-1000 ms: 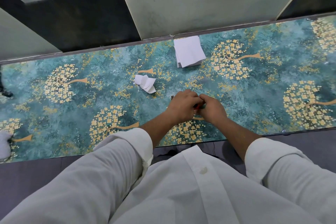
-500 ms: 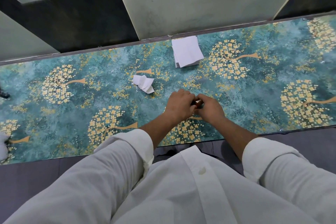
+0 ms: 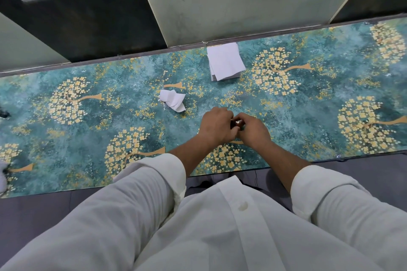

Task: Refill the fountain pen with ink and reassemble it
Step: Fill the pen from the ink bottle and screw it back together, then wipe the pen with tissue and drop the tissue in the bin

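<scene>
Head view, looking down on the table, which carries a teal covering with gold tree print. Left hand and right hand meet knuckle to knuckle near table centre, toward the near edge. Both hands curled closed, fingertips converging on one small item held between them: the fountain pen, of which only a short dark and pale sliver shows in the gap between the thumbs. Which part of the pen it is cannot be told; most is hidden by the fingers. Left hand closed around the pen's left end, right hand pinching its right end. Hands appear raised slightly off the surface or resting lightly on it; contact cannot be told. Crumpled white tissue lies on the table at about 10 o'clock from the hands, near but apart from them. Stack of folded white paper sits at 12 o'clock, against the far edge of the table, well apart from the hands. Both forearms bare, white sleeves rolled back to just below the elbow.
</scene>
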